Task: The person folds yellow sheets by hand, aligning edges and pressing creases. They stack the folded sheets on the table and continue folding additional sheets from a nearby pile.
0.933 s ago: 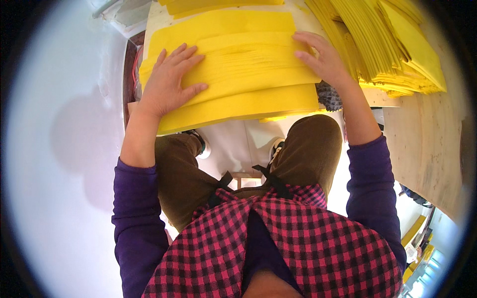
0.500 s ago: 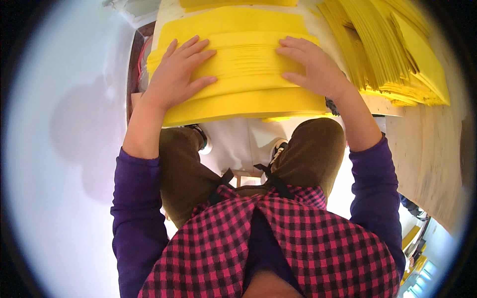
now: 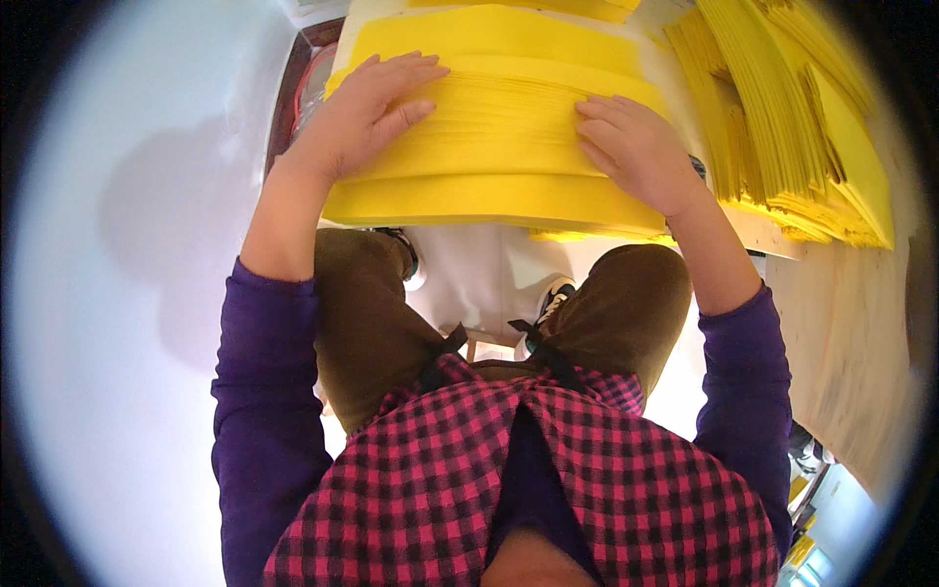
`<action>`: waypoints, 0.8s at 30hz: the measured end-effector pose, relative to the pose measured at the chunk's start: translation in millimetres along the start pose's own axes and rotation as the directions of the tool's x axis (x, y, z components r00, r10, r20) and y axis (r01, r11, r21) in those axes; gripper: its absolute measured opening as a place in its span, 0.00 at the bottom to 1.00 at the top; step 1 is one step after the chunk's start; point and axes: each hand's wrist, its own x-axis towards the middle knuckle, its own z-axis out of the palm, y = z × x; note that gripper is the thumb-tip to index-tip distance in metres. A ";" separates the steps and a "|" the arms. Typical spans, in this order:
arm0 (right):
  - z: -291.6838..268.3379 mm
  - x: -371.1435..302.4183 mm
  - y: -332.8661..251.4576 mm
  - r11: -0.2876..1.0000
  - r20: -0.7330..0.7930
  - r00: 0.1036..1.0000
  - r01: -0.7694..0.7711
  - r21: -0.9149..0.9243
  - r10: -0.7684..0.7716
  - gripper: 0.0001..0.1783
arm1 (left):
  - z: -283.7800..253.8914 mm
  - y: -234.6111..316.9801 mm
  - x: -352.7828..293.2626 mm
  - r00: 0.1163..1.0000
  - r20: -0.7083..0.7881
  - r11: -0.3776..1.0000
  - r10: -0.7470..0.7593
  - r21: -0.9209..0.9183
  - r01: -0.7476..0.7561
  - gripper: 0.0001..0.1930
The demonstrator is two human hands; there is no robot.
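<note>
So, L hand [image 3: 364, 110], R hand [image 3: 641, 155], thumbs apart from fingers, on 1 yel. stack [image 3: 509, 115]

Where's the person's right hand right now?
In the head view, the right hand rests on the right part of the yellow sheets, left of the fanned yellow stack.

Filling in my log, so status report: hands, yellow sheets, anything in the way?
Left hand, right hand: open, resting on yellow sheets. Sheets layered. No obstruction seen between hands; yellow stack to the right.
</note>
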 end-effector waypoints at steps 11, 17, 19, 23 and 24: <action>-1.3 5.0 -5.7 1.000 0.004 1.000 -0.001 0.025 0.001 0.08 | -9.8 -20.9 -2.5 0.992 0.072 0.948 -0.105 -0.295 0.122 0.18; -2.8 3.3 -7.6 0.999 -0.023 1.000 -0.014 0.051 0.016 0.08 | -2.3 -14.7 -6.8 0.997 0.054 0.999 -0.049 0.010 0.048 0.24; -3.1 1.9 -6.2 0.999 0.007 1.000 -0.016 0.044 0.016 0.08 | -0.1 -11.6 -6.9 0.999 0.041 1.000 -0.011 0.026 0.010 0.26; -0.2 4.4 -4.7 0.999 -0.017 0.999 0.040 0.008 -0.040 0.09 | 2.5 -6.8 -10.8 1.000 0.002 0.999 0.016 0.030 -0.016 0.24; 0.4 5.0 -5.6 0.998 -0.050 0.997 0.057 0.005 -0.057 0.09 | 3.8 -6.2 -11.6 1.000 -0.013 0.998 0.023 0.052 -0.022 0.23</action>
